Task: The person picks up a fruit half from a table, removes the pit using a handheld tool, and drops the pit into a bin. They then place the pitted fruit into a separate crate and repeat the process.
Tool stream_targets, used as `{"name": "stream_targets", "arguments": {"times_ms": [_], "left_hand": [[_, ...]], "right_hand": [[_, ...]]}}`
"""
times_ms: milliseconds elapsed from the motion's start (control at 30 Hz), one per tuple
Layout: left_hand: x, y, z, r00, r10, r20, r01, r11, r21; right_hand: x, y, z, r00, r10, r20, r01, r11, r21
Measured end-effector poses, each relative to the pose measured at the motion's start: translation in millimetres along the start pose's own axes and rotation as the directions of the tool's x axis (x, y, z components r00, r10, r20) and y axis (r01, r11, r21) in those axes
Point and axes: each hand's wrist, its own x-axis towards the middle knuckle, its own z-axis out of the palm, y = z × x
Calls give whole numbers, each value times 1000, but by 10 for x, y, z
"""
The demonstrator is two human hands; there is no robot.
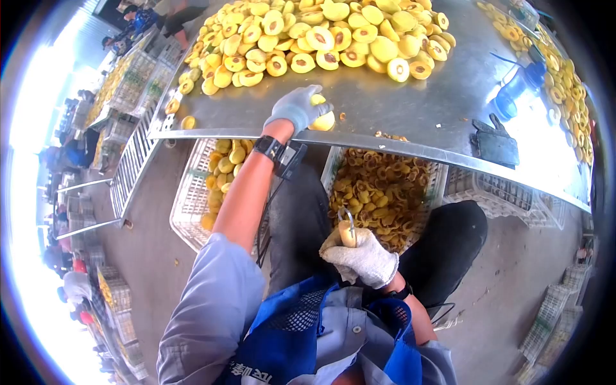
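Observation:
My left hand point(298, 110), in a pale grey glove, is at the front edge of the metal table point(256, 112), its fingers closed around yellow peach halves point(323, 122). My right hand point(360, 256), in a white knitted glove, is above my lap, wrapped round the wooden handle point(347, 233) of a tool with a curved metal loop point(346, 213). Beyond my left hand lies a large pile of halved yellow fruit point(308, 38), many halves showing brown pit cavities.
Beneath the table edge stand a crate of yellow fruit point(186, 208) and a crate of brownish scraps point(378, 186). A dark glove point(495, 142) and a blue object point(516, 90) lie at the right. Co-workers point(138, 22) and stacked crates are at the left.

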Motion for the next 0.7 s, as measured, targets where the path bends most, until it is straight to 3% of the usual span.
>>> {"name": "stream_targets", "arguments": {"times_ms": [33,67,167,200,233,300,433,600,700], "left_hand": [[85,24,7,995,-53,85,51,998,22],[128,-63,49,1000,24,15,-24,999,-46],[-21,-116,-91,986,-164,-17,142,900,-413],[-88,-162,-75,985,-128,-113,66,897,-437],[-251,-56,-107,989,-121,-79,33,725,-688],[-750,316,-263,996,-92,-15,3,192,-981],[-1414,731,-218,995,29,93,93,9,-996],[-1894,1084,-20,988,17,157,156,38,-987],[-2034,1185,89,991,70,116,115,17,-993]], "right_hand": [[3,-1,0,1000,0,-15,0,1000,-5],[7,-13,-2,1000,-7,-30,6,1000,-13],[23,-41,3,997,-20,-81,16,999,-45],[40,-32,13,993,-29,-113,23,998,-53],[53,-11,27,989,-37,-145,28,998,-59],[83,22,29,974,-128,-185,94,979,-181],[190,201,-2,890,-372,-265,249,881,-402],[236,318,-30,788,-502,-356,261,796,-546],[228,311,-33,774,-477,-416,209,813,-544]]}}
